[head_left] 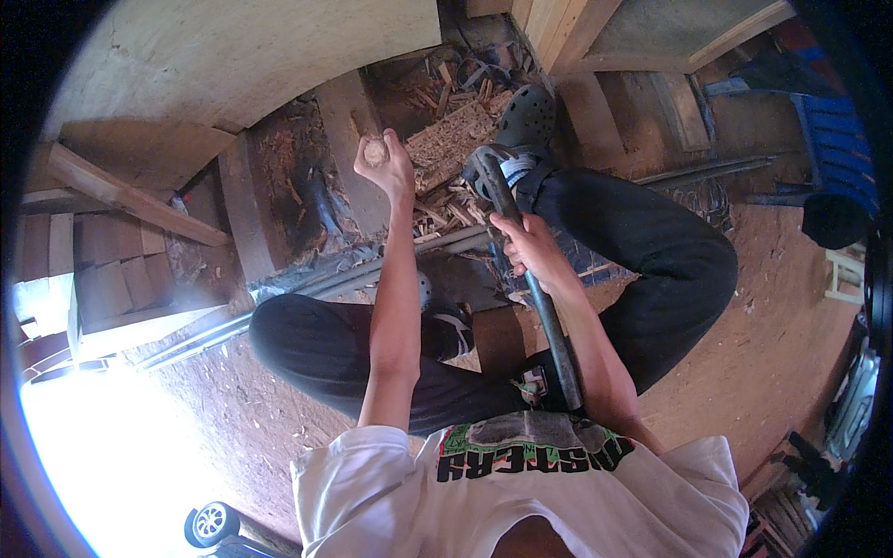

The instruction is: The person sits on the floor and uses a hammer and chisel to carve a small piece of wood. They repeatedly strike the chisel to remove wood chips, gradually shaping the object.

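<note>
My left hand [386,167] is closed around a pale round piece of wood [375,152], seen end-on, above a dark wooden beam among scraps; how long the piece is I cannot tell. My right hand [532,249] grips a long dark metal bar [544,316], whose bent upper end [486,160] lies over my shoe near the crumbling board [462,130]. The bar's lower end reaches back to my waist. Splintered wood bits [442,209] lie between my hands and beneath the crumbling board.
My bent legs [665,242] flank the work spot. Metal pipes [339,272] run across the ground. Plywood [233,46] and stacked boards [121,288] stand at left, a timber frame [553,37] at top, a blue slatted plastic item [833,149] at right, and a wheel [212,524] at lower left.
</note>
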### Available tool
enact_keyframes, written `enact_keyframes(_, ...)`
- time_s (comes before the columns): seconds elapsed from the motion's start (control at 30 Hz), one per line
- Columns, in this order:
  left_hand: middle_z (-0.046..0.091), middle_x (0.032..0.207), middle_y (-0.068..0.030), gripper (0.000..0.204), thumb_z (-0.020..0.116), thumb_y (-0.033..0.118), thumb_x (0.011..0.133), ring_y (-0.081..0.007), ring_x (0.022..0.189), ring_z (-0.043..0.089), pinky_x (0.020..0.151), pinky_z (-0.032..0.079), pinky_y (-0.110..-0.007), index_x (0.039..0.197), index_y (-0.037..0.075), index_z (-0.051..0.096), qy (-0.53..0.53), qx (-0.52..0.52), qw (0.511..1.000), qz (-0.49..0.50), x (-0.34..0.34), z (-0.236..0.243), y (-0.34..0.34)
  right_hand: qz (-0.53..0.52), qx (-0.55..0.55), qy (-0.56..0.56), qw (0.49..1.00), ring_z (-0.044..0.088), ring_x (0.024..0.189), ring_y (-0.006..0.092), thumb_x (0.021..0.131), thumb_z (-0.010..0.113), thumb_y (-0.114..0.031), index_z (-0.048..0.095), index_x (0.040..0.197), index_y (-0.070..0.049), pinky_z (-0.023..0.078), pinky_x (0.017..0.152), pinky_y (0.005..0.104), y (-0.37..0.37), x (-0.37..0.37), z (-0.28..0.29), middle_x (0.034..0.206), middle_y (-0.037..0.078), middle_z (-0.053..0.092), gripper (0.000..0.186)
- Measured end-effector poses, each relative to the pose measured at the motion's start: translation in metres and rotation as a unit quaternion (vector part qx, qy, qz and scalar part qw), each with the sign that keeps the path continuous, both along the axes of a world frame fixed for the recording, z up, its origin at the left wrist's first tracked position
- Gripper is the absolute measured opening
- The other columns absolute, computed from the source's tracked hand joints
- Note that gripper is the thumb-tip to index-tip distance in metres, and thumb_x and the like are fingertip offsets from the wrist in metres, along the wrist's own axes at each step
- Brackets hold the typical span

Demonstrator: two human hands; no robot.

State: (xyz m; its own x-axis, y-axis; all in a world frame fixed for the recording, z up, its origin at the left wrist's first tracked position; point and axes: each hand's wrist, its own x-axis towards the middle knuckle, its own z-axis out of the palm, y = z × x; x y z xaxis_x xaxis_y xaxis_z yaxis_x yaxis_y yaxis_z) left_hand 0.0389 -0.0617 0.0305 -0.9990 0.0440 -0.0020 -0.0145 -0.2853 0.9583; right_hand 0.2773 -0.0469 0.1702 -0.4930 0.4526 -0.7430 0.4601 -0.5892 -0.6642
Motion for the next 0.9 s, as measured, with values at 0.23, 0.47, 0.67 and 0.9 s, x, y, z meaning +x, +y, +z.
enact_keyframes(0.23,0.054,0.091,-0.009,0.036,0.072,0.015,0.087,-0.0135,0.076,0.054,0.066,0.049,-0.029,0.106,-0.004,0.048,0.058,-0.09,0.994,-0.019,-0.007,0.012,-0.001,-0.018,0.012,-0.027,0.999,0.032,0.044,-0.0013,0.09,0.067,-0.039,0.046,0.091,-0.016,0.028,0.038,0.0181,0.001,0.003,-0.007,0.058,-0.011,0.034,0.031)
enact_keyframes(0.47,0.057,0.068,-0.0027,0.028,0.073,0.02,0.086,-0.0111,0.064,0.053,0.059,0.044,-0.027,0.075,0.001,0.057,0.093,-0.139,0.983,-0.08,0.0,0.034,0.002,0.042,0.116,0.003,0.992,0.035,0.043,0.0002,0.091,0.064,-0.043,0.047,0.088,-0.013,0.028,0.037,0.0185,0.007,-0.009,0.016,0.058,-0.009,0.037,0.034)
enact_keyframes(0.67,0.059,0.063,-0.0041,0.034,0.074,0.024,0.084,-0.011,0.058,0.051,0.055,0.044,-0.03,0.067,-0.001,0.059,0.098,-0.214,0.963,-0.13,0.012,0.049,0.004,0.095,0.158,0.1,0.978,0.035,0.042,0.0005,0.093,0.056,-0.055,0.047,0.081,-0.011,0.026,0.036,0.0183,0.029,-0.034,0.114,0.056,-0.008,0.037,0.047)
enact_keyframes(0.9,0.056,0.055,-0.0075,0.024,0.071,0.013,0.077,-0.0101,0.054,0.051,0.053,0.044,-0.032,0.063,-0.002,0.058,0.118,-0.171,0.967,-0.148,0.009,0.044,0.004,0.019,0.35,0.343,0.872,0.041,0.047,0.0028,0.101,0.044,-0.046,0.049,0.083,-0.008,0.027,0.038,0.0178,0.027,-0.049,0.163,0.059,-0.001,0.042,0.043)
